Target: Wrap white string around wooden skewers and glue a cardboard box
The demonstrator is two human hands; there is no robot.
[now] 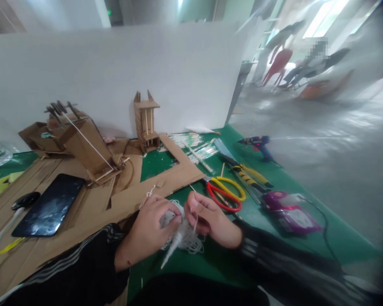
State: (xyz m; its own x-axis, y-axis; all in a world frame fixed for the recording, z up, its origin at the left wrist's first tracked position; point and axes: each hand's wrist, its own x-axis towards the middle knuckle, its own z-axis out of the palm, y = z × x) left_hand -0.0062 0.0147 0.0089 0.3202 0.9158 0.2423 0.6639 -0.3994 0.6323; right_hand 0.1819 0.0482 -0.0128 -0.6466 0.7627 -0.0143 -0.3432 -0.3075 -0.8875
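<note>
By the left hand [153,221], the upper end of a white-wrapped stick [175,244] seems to be grasped between thumb and fingers; the exact contact is partly hidden. By the right hand [210,216], the white string [196,222] is pinched between thumb and fingers, beside the thin tip of a stick [192,188]. Whether both stick ends belong together cannot be told.

Between and below the hands, a loose tangle of string [191,244] is lying on the green table [347,246]. One part of the string appears to be wound already, while much of it is left unwound.

Just beside the right hand, scissors [225,193] are placed, with pliers [255,176] and a purple power socket [290,212] farther right. Ahead, many thin sticks [194,148] are left loose. The cardboard tower [137,123] and the tilted cardboard box [86,142] look mostly assembled, as far as can be judged.
</note>
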